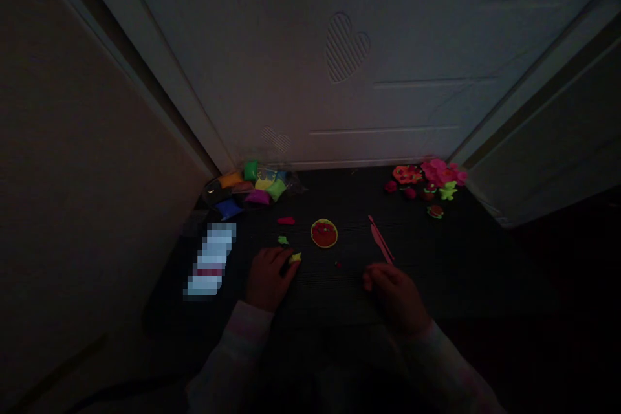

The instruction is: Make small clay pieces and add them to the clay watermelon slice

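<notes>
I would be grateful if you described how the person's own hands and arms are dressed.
The left hand and right hand are bare, without gloves. The left sleeve and right sleeve are long and pale, with soft pinkish patches and a faint greenish tint. The light is too dim to show the fabric's exact pattern.

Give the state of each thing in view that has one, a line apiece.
Left hand: fingertips at the yellow piece; grip unclear
Right hand: fingers curled; contents unclear
Red disc: lying flat, yellow-rimmed
Red stick: lying loose
Green piece: loose, irregular
Pink tools: lying side by side
Screen: lit, pixelated
Colored packets: heaped; seals unclear
Small models: grouped, far right
</notes>
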